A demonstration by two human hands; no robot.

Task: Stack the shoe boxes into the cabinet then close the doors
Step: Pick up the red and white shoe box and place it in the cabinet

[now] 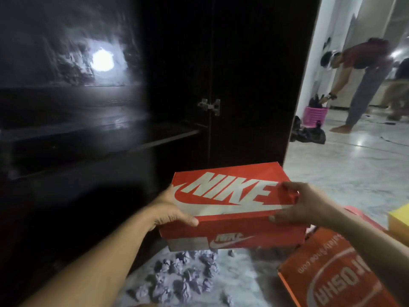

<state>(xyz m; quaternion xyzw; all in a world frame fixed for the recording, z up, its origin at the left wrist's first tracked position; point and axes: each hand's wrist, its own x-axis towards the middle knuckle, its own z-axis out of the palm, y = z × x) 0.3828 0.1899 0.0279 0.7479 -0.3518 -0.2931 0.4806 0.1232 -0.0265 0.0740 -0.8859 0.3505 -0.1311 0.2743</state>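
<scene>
Head cam shows left hand [174,208] and right hand [304,203] curled around a red shoe box [230,209], lifted over pale marble floor [345,165] before the dark open cabinet [155,134].

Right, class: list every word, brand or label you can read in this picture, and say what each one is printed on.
"NIKE": lid of the red shoe box held by both hands.
"NIKE": front side of that box, small.
"OSHA": orange box on the floor, upside down, partly cut off.
Small line ending ".com" on the orange box: too blurred to read.
</scene>
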